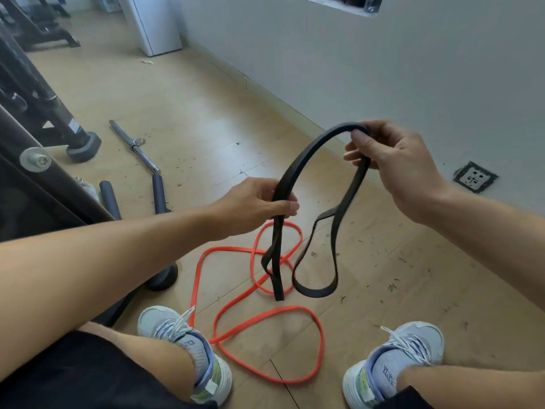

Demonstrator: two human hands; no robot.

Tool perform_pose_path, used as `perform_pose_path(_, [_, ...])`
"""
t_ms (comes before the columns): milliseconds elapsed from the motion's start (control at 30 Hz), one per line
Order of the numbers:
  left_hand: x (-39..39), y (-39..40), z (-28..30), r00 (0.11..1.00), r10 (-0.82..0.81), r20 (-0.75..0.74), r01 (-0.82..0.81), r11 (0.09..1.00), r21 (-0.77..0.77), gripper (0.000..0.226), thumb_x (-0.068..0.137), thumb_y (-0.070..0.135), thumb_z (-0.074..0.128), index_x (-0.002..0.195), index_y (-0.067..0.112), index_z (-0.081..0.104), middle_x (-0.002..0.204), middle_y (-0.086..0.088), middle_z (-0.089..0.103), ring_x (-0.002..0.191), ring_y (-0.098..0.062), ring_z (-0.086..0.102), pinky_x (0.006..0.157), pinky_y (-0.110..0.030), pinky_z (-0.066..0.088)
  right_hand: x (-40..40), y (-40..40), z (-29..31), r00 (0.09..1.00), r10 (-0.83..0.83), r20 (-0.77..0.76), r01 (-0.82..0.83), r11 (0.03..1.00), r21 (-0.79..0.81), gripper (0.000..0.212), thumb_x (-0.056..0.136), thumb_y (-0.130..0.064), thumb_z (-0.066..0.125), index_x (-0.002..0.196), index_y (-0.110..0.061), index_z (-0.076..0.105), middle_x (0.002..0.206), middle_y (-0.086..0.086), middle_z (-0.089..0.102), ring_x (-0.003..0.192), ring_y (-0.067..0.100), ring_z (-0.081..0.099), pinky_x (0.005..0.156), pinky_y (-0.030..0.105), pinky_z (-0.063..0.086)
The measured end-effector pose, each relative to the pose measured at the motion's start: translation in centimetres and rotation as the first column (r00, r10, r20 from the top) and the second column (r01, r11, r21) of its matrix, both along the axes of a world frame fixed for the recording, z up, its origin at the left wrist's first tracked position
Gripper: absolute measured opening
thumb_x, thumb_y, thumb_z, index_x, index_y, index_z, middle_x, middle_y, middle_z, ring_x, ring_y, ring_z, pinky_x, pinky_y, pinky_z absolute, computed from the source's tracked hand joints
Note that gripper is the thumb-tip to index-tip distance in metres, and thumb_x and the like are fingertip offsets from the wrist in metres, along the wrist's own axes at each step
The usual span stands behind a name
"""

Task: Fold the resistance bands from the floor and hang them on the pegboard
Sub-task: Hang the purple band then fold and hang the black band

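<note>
Your two bare knees and pale blue-grey lace-up sneakers point(188, 349) sit at the bottom of the view, feet planted either side of a thin orange rubber resistance band point(265, 320) that lies in loose, crossing loops on the light wood-look floor point(182, 119).

Above the orange band, you hold a flat black rubber resistance band point(298, 160) off the floor between both hands. Your left hand point(256, 202) is closed around doubled strands of the black band, fingers and thumb curled round it; below that grip the strands hang down in a narrow loop whose lower end comes over the orange band's upper loops. Whether it touches the floor cannot be told. Your right hand point(392, 160) is higher and further from the orange band, pinching the black band at the top of its arch between thumb and fingers. From that pinch a second, wider loop hangs down just beside the narrow one.

Beyond the orange band, towards the upper left, a chromed steel bar with dark foam grips point(138, 154) lies on the floor beside the black frame of a gym machine point(44, 119). To the right of the orange band, a white wall point(383, 69) carries a low white socket plate point(475, 177) in a dark surround.
</note>
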State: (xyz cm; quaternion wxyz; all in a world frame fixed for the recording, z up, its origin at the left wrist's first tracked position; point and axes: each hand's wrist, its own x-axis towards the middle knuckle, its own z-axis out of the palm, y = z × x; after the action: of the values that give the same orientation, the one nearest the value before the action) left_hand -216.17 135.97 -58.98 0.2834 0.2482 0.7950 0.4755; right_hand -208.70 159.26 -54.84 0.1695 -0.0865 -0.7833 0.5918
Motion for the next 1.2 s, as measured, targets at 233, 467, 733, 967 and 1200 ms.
perform_pose_path(233, [-0.3,0.4,1.2,0.947,0.174,0.269,-0.226,0.958,0.177,0.026,0.097,0.026,0.067,0.106,0.001,0.069,0.094,-0.016,0.072,0.095,-0.030,0.075,0.085,-0.043,0.063,0.0,1.3,-3.7,0.924,-0.086,0.373,-0.008,0.970,0.244,0.029,0.095,-0.024,0.074,0.124,-0.024,0.069,0.118,-0.006,0.070,0.107,0.010,0.066,0.090,0.025,0.051])
perform_pose_path(467, [0.1,1.2,0.8,0.821,0.329,0.467,-0.409,0.909,0.078,0.043,0.093,0.030,0.073,0.114,-0.007,0.067,0.102,-0.022,0.075,0.092,-0.030,0.077,0.070,-0.038,0.064,0.9,-3.3,-4.6,0.645,0.382,0.661,-0.528,0.849,0.025,0.035,0.090,-0.055,0.072,0.118,-0.033,0.072,0.113,-0.010,0.077,0.111,0.007,0.069,0.101,0.032,0.049])
perform_pose_path(733, [-0.5,0.9,0.7,0.814,0.369,0.449,-0.437,0.898,0.054,0.033,0.095,0.032,0.070,0.112,0.003,0.072,0.106,-0.016,0.077,0.095,-0.028,0.077,0.083,-0.037,0.064,0.3,-4.8,-4.7,0.728,0.425,0.539,-0.367,0.904,-0.218,0.019,0.101,-0.015,0.065,0.118,-0.010,0.071,0.105,0.011,0.080,0.099,0.026,0.078,0.084,0.031,0.063])
perform_pose_path(967, [0.2,0.6,0.1,0.833,0.104,0.543,-0.116,0.993,-0.013,0.068,0.091,0.070,0.051,0.125,0.014,0.065,0.113,-0.010,0.077,0.110,-0.026,0.073,0.102,-0.042,0.052,-0.1,-4.8,-4.0,0.819,0.387,0.424,-0.132,0.846,-0.517,0.027,0.101,-0.017,0.066,0.122,-0.001,0.069,0.117,0.019,0.076,0.110,0.033,0.075,0.104,0.047,0.055])
perform_pose_path(1200, [0.8,1.0,0.1,0.947,0.026,0.321,-0.026,1.000,-0.004,0.025,0.098,0.023,0.066,0.119,0.009,0.066,0.104,-0.009,0.079,0.100,-0.022,0.077,0.092,-0.035,0.058,-0.4,-4.1,-3.3,0.846,0.168,0.507,-0.056,0.972,-0.228,0.029,0.094,-0.035,0.074,0.113,-0.013,0.077,0.105,0.006,0.080,0.098,0.025,0.073,0.086,0.035,0.053])
